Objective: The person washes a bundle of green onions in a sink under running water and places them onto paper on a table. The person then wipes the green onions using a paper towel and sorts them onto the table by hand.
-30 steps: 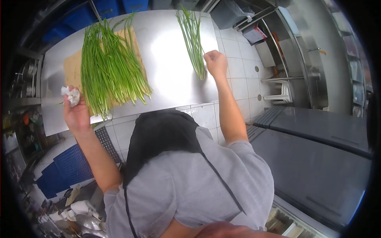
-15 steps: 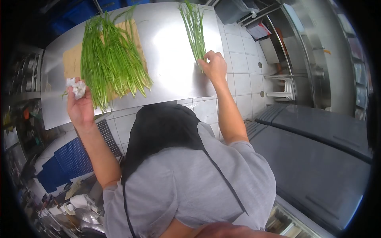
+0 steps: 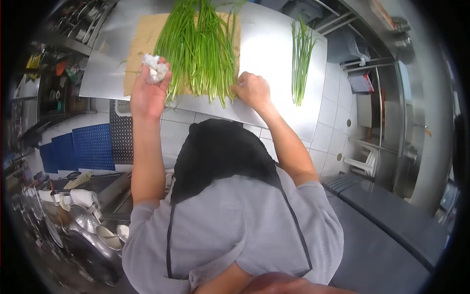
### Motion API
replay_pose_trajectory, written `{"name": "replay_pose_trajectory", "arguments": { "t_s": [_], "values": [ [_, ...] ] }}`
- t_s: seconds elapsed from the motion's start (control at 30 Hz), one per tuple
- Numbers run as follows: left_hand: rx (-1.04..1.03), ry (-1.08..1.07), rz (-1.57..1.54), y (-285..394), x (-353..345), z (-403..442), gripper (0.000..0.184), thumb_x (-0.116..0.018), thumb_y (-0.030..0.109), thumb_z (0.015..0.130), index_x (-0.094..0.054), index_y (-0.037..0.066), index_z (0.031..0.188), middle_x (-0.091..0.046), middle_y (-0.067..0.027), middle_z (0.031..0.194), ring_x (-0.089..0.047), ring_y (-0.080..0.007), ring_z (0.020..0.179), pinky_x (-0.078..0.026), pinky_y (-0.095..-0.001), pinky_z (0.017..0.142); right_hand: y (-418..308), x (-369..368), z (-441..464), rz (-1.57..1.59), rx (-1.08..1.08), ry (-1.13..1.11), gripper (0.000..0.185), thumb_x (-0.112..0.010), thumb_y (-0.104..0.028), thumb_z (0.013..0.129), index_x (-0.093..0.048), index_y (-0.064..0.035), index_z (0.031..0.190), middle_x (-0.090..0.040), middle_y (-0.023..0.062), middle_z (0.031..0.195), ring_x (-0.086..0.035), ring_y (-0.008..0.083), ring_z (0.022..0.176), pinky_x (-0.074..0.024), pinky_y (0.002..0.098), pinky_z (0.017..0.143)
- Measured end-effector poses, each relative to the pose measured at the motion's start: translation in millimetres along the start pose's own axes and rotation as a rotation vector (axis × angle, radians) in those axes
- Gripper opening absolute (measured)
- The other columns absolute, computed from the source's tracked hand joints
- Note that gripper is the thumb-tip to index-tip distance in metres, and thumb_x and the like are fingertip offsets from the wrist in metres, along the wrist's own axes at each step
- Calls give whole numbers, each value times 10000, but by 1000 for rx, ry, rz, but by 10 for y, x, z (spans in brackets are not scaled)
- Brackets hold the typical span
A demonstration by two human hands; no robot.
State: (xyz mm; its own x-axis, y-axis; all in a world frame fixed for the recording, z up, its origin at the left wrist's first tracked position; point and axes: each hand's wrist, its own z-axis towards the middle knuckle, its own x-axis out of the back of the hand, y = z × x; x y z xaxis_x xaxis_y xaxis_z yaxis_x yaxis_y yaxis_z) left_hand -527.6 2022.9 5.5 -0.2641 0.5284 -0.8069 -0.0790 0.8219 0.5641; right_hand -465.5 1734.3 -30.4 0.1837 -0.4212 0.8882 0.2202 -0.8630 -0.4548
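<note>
A large pile of long green garlic chives [image 3: 198, 54] lies on a tan board [image 3: 143, 41], pale stem ends toward me. In my left hand [image 3: 148, 98], palm up at the pile's left edge, is a crumpled white wad [image 3: 155, 69], paper or cloth. My right hand [image 3: 253, 90] is closed at the pile's lower right corner, fingertips against the outermost stems. Whether a stem is pinched in them is hidden. Farther right, a smaller bundle of chives [image 3: 301, 63] lies by itself on the steel table [image 3: 271, 46].
Past the table's right edge is a tiled floor with a white plastic stool [image 3: 361, 160]. A dark grey lidded unit [image 3: 372, 235] stands at my right. Blue perforated mats [image 3: 93, 147] are at the left, above shelves of pans and bowls [image 3: 93, 235].
My right hand has let go of the smaller bundle and moved left to the big pile. My left hand still holds the white wad. The camera view has turned, shifting the table rightward.
</note>
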Motion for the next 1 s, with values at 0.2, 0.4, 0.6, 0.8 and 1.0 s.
{"name": "replay_pose_trajectory", "arguments": {
  "t_s": [0.2,0.4,0.6,0.8,1.0],
  "values": [
    [-62,121,10,117,217,-136,378,-517,186,1010,-456,15,1341,-586,-189,1240,-612,-288,1104,-569,-393,912,-236,549,-120,244,-50,-74,198,-703,-196,773,-707,-13,847,-689,95,720,-658,199,658,-513,335,617],
    [-7,76,-19,76,196,-127,374,-521,175,1006,-463,8,1336,-601,-187,1225,-624,-277,1088,-572,-376,901,-303,957,-151,755,-146,-192,136,-689,-132,812,-673,3,819,-627,39,675,-556,100,576,-416,238,509],
    [120,-65,-1,-214,6,-62,373,-522,179,1005,-475,-7,1325,-605,-187,1235,-622,-271,1102,-568,-370,903,-363,1225,-340,911,-153,-194,92,-695,-104,825,-674,-16,809,-614,29,639,-534,93,544,-391,227,498],
    [296,-201,11,-572,-479,-240,432,-473,271,1030,-455,18,1380,-570,-186,1324,-577,-253,1203,-539,-407,961,-550,1309,-438,933,23,-102,133,-708,-124,850,-672,4,843,-648,32,681,-571,92,582,-450,245,538],
    [287,-167,59,-948,-808,-420,351,-513,221,1025,-508,33,1322,-614,-104,1242,-590,-204,1165,-477,-408,1024,-751,919,-251,608,103,-16,151,-708,-132,849,-672,14,859,-667,64,681,-624,112,627,-512,290,589]
  ]
}}
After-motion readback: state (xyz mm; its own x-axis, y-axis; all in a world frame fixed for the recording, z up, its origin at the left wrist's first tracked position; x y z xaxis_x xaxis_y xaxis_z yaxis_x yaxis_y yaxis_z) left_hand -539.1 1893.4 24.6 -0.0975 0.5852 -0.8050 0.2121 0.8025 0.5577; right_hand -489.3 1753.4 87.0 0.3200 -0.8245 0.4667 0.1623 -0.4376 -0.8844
